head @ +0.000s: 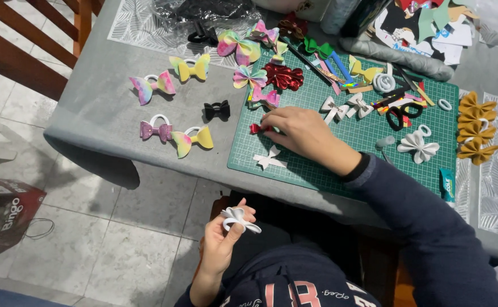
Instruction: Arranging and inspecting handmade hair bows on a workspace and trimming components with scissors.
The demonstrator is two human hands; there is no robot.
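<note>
Grey cloth-covered counter [107, 113] seen from above, its near edge curving down over a floor of pale grey tiles [118, 239]. Brown wooden slats [27, 40] of a chair or rail at upper left. A dark red printed bag [1, 213] is set on the floor at lower left.

A green gridded cutting mat [362, 142] is laid on the right half of the counter. Loose on the bare cloth, well apart from the hands: a pink-and-rainbow bow on a white ring [153, 86], a yellow-and-green bow [191, 68], a glittery pink bow [155, 129], a yellow-and-pink bow [195, 139] and a small black bow [217, 110]. On the mat, a shiny red foil bow [283, 77], two white bows [345, 107], a larger white ribbon bow [416, 145] and a flat white bow cut-out [270, 158] are noted. A row of mustard-yellow bows [476, 128] is lined up past the mat's right edge. Clear plastic wrap [203, 11] and paper scraps [425, 23] crowd the far edge.

The right hand [297, 131] is pressed flat on the mat, fingers closed down over a small red bow piece [255, 128] at the mat's left edge, just beside the white cut-out. The left hand [223, 241] is held below the counter edge over the lap, narrowly pinched on a small white looped ribbon bow [238, 219] between thumb and fingertips.
</note>
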